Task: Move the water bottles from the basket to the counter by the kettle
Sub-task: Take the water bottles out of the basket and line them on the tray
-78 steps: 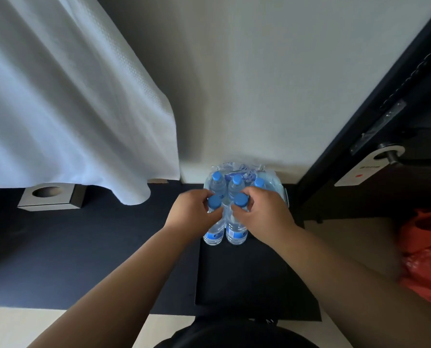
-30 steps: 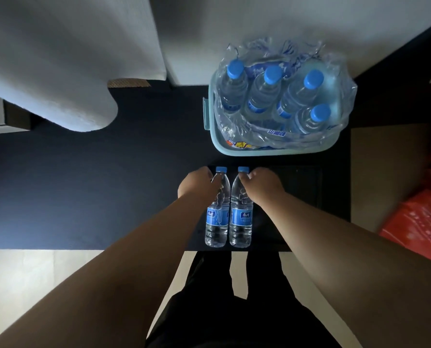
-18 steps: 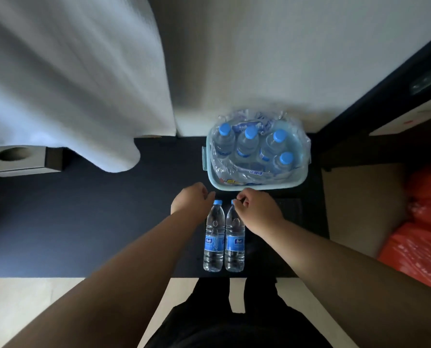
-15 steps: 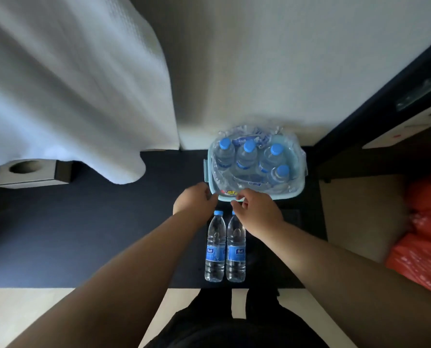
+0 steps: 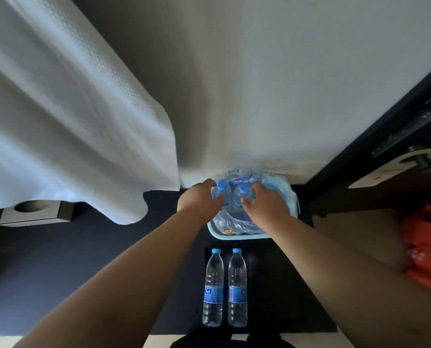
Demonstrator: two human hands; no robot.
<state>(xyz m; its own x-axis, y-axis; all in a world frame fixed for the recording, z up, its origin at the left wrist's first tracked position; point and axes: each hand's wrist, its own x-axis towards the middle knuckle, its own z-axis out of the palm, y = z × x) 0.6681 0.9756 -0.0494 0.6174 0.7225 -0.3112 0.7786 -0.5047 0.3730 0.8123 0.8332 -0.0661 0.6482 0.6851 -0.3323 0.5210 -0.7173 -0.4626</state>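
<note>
**Both hands gripping bottles inside a blue basket**

Seen from above, two bare arms are reaching forward into a pale blue basket (image 5: 237,236). The left hand (image 5: 199,200) is curling its fingers and thumb round a first bottle (image 5: 222,190), just under its blue cap. Right beside it, the right hand (image 5: 268,205) is wrapping round a second bottle (image 5: 243,194) in the same way. Both bottles are standing upright in the basket, side by side and touching, with crumpled clear plastic wrap (image 5: 230,222) lying loose just beneath the two hands.

Nearer the person than the grip, two more bottles are standing apart from the basket: a left standing bottle (image 5: 213,290) and a right standing bottle (image 5: 237,290), close together on a black mat (image 5: 279,285). Neither hand is touching them.

Beyond the hands, the basket is sitting against a pale wall (image 5: 284,84). Left of the left hand, a white cloth (image 5: 71,121) is hanging down, with a square holder (image 5: 37,212) partly under its edge. Well to the right of the right hand, a red bag (image 5: 428,247) is showing, blurred.
</note>
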